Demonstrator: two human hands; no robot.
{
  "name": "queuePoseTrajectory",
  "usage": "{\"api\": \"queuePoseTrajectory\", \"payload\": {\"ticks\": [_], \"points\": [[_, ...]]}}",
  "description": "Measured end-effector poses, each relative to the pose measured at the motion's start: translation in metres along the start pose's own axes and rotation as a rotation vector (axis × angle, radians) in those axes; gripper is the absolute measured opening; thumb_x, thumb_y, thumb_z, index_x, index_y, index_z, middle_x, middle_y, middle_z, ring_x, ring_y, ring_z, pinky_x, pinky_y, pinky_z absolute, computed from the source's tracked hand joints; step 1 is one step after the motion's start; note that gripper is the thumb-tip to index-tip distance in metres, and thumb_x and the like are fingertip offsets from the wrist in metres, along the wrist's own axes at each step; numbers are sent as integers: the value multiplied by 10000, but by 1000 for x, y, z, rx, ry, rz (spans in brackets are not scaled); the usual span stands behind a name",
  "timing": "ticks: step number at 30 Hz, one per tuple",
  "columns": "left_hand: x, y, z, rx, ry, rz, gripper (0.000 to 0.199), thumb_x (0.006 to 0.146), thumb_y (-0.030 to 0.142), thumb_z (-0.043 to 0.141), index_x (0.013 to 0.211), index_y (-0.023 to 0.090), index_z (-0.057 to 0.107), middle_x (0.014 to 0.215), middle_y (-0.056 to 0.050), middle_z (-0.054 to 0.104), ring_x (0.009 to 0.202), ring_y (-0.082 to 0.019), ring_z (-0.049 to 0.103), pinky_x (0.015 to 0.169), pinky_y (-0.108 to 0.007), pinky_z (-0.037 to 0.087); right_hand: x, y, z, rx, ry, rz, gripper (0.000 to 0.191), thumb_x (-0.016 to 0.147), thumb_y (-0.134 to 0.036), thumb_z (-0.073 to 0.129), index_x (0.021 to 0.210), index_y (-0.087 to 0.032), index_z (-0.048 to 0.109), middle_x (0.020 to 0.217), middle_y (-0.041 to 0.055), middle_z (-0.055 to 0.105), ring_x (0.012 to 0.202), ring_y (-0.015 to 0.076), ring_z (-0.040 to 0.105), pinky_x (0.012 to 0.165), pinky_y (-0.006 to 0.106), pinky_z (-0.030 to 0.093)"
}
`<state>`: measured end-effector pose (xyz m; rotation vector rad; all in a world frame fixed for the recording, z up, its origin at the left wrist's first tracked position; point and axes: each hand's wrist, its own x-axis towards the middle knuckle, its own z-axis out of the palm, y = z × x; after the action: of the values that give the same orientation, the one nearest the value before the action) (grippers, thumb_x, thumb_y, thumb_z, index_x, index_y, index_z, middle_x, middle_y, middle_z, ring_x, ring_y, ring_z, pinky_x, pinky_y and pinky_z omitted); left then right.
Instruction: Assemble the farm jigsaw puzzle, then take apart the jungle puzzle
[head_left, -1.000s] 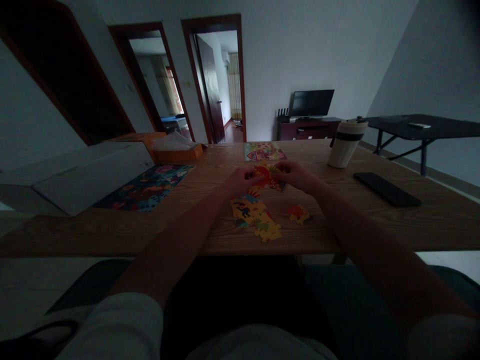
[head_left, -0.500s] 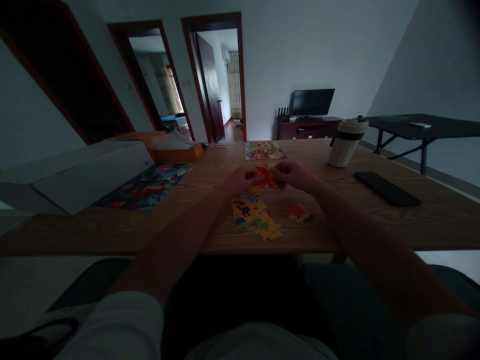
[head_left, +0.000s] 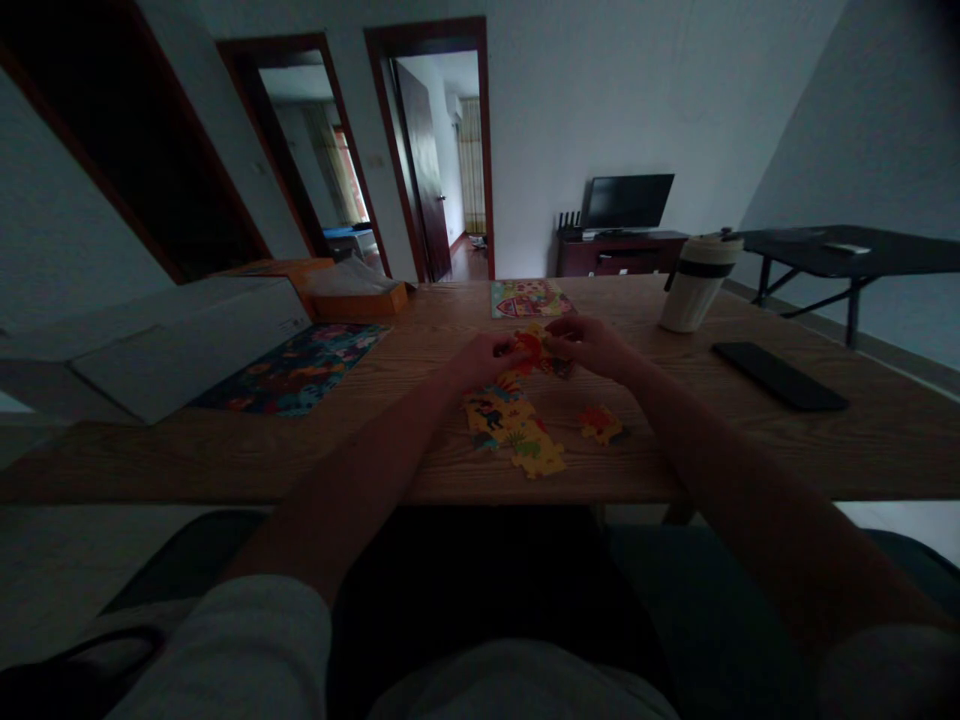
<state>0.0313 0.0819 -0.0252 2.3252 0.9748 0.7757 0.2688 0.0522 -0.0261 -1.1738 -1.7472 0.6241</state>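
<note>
While two hands (head_left: pixel 540 350) pinch one puzzle piece (head_left: pixel 534 346), one loose piece (head_left: pixel 600 424)

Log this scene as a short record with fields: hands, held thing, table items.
left hand: grips the red and yellow puzzle pieces
right hand: grips the same pieces from the other side
near the hands: joined yellow puzzle section, loose piece
table: cup, dark phone, picture card, dark puzzle board

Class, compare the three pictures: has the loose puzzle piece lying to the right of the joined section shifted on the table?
No. The loose puzzle piece keeps its spot beside the joined section; only the camera shifted slightly.
</note>
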Motion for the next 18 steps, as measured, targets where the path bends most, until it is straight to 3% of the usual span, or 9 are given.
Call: {"api": "queuePoseTrajectory", "payload": {"ticks": [3,5,13,18], "points": [[0,0,0,17,5,-10,400,872,544,636,907,159,734,767,-14,662,697,-154,551,639,-276,404,1,-15,-1,-106,248,-151,297,919,-439,644,1071,-198,726,1119,137,745,1017,282,701,920,500,562],[-1,0,-1,18,1,-5,372,885,515,632,925,161,738,772,-12,667,693,-150,551,640,-274,403,0,-29,-1,-170,333,-274,363,965,-492,567,1133,-208,718,1170,132,733,1078,283,684,960,511,540],[-4,7,-3,23,1,2,293,883,445,641,846,162,710,728,-3,640,669,-140,527,636,-278,387,-6,-95,6,-257,356,-594,461,1039,-561,395,1217,-265,700,1288,93,696,1269,272,598,1102,505,452],[-7,12,-5,65,1,3,285,889,429,620,820,164,701,727,-6,629,679,-147,525,644,-287,400,-17,-140,4,-118,342,-688,460,1059,-549,367,1264,-288,685,1359,40,654,1368,257,526,1184,454,360]]}}
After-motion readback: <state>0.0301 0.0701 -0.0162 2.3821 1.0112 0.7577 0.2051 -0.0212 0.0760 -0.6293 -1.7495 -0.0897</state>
